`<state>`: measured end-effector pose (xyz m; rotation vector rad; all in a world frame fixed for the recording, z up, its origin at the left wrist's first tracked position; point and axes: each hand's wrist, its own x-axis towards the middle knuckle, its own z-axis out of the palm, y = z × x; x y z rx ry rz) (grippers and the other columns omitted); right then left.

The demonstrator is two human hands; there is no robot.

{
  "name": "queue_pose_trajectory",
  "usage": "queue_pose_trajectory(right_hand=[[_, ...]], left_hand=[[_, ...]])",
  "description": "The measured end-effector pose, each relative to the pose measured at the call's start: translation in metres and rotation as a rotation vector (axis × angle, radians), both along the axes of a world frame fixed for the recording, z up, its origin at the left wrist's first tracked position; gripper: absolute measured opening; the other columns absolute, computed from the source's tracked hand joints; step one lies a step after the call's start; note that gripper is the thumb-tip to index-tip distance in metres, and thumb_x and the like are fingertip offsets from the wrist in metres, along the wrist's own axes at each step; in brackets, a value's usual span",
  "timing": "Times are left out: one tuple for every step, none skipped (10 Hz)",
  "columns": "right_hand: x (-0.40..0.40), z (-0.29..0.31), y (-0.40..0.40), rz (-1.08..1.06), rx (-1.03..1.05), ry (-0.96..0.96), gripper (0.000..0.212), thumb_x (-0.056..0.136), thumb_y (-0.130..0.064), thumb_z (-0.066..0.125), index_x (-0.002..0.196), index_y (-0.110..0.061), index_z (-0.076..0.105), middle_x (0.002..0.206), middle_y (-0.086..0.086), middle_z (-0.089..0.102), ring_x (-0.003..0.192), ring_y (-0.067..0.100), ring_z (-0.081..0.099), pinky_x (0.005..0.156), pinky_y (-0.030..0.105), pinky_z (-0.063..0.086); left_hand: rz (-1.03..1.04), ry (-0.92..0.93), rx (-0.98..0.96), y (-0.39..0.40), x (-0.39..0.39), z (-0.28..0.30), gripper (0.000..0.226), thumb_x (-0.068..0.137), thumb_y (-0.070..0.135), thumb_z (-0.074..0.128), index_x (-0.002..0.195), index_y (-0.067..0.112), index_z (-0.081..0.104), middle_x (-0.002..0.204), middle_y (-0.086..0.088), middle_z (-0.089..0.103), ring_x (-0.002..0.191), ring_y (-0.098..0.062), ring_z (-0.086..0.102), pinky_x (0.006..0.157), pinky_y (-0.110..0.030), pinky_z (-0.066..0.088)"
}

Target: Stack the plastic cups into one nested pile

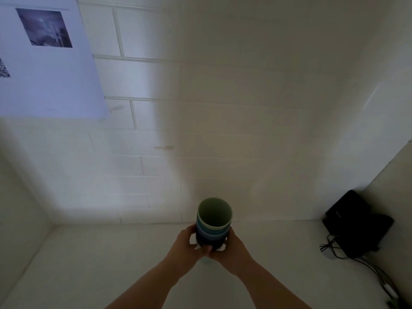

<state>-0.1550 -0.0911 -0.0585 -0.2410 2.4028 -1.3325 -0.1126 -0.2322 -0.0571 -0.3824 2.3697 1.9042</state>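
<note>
A nested pile of plastic cups (213, 221) stands upright near the middle of the white table, close to the back wall. The top cup is pale green, with rims in shades of blue below it and a dark cup at the bottom. My left hand (190, 243) wraps the lower left side of the pile. My right hand (231, 246) wraps the lower right side. Both hands grip the pile near its base, and my fingers hide the bottom of it.
The white table (111, 264) meets a white brick wall (138, 139) right behind the cups. A black device (354, 221) with trailing cables (334, 248) sits at the right edge. A printed sheet (49, 70) hangs on the wall at the upper left.
</note>
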Motion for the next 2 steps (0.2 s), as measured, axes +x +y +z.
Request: queue_pose_trajectory(right_hand=[[0.003, 0.011, 0.006, 0.025, 0.003, 0.007, 0.079, 0.067, -0.014, 0.079, 0.131, -0.02, 0.032, 0.111, -0.009, 0.047, 0.112, 0.011, 0.047, 0.073, -0.002, 0.039], [0.014, 0.027, 0.015, 0.045, 0.017, 0.007, 0.092, 0.068, -0.017, 0.079, 0.139, -0.016, 0.02, 0.126, -0.005, 0.044, 0.121, 0.013, 0.042, 0.09, 0.006, 0.038]], left_hand=[[-0.025, -0.017, -0.078, -0.001, 0.005, 0.0, 0.062, 0.074, 0.019, 0.074, 0.125, 0.02, 0.039, 0.133, -0.007, 0.046, 0.116, -0.025, 0.049, 0.098, -0.035, 0.046], [0.008, -0.054, -0.22, -0.005, 0.016, 0.014, 0.067, 0.077, 0.025, 0.071, 0.132, 0.02, 0.032, 0.131, -0.005, 0.043, 0.115, -0.024, 0.047, 0.094, -0.03, 0.042]])
